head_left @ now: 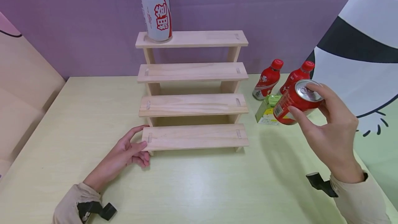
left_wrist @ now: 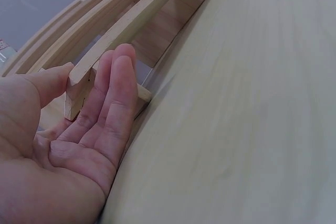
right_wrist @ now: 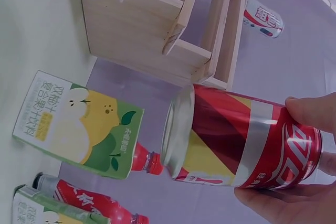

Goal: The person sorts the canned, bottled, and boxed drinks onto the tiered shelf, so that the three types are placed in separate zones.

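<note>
My right hand [head_left: 337,130] holds a red soda can [head_left: 292,104] by its upper part, thumb on one side and fingers on the other. The can is tilted above the table at the right, and its base shows in the right wrist view. With thumb and fingers, my left hand [head_left: 127,151] grips the left end of the lowest step of a wooden stepped display rack [head_left: 196,137]. In the left wrist view the thumb lies at the board's corner. A white soda can [head_left: 157,13] stands upright on the left end of the rack's top step.
Right of the rack stand two red bottles [head_left: 268,80] with red caps. Green juice cartons [right_wrist: 79,124] stand in front of them, partly hidden by the held can in the head view. A purple backdrop [head_left: 102,20] rises behind the pale table [head_left: 199,189].
</note>
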The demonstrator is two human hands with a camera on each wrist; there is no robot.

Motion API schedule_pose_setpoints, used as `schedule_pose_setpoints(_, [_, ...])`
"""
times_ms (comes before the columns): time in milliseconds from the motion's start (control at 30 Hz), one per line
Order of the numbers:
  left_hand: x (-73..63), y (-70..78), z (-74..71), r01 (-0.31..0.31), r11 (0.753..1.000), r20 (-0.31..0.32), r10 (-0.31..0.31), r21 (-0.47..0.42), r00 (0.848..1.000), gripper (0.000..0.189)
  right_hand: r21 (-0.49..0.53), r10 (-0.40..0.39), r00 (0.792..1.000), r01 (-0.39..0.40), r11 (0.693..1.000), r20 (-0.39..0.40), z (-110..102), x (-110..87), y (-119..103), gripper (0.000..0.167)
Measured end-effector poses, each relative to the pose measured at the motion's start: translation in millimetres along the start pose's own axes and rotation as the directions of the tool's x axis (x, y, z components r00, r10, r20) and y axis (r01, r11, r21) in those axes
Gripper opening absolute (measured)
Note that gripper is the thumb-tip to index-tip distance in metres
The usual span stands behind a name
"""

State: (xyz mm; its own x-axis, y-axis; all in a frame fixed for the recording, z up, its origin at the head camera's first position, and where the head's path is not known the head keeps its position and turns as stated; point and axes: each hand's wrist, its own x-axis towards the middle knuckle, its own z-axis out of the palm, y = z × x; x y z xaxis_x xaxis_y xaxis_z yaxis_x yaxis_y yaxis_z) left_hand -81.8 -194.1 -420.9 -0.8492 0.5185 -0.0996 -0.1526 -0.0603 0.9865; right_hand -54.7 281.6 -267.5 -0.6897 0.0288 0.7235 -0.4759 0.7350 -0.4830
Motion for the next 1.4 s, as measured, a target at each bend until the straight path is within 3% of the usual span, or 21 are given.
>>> schedule_pose_setpoints(400, [-2.0, 0.2, -2.3, 0.002, 1.0, -0.008, -0.002, -0.002, 1.0, 0.055, 0.015, -0.053, 0.999, 0.053, 0.998, 0.003, 14, 17.7, -1, 0.066])
schedule_pose_setpoints(700, [-3.6, -1.0, -3.1, 0.007, 1.0, -0.006, -0.007, -0.005, 1.0, 0.055, 0.014, -0.143, 0.989, 0.143, 0.99, 0.023, 26, 41.4, 1, 0.065])
schedule_pose_setpoints(967, [0.2, -1.3, -1.0, 0.016, 1.0, -0.007, -0.016, 0.001, 1.0, 0.055, -0.021, -0.205, 0.979, 0.206, 0.978, 0.016, 37, 66.3, -11, 0.062])
schedule_pose_setpoints(1233, [1.3, -0.7, -0.4, 0.009, 1.0, -0.01, -0.009, -0.001, 1.0, 0.055, 0.043, -0.247, 0.969, 0.246, 0.968, 0.008, 54, 95.7, -28, 0.056])
schedule_pose_setpoints(1400, [0.2, -0.5, 0.5, 0.002, 1.0, -0.008, -0.002, -0.002, 1.0, 0.056, 0.083, -0.22, 0.975, 0.219, 0.972, 0.007, 65, 111.6, -36, 0.053])
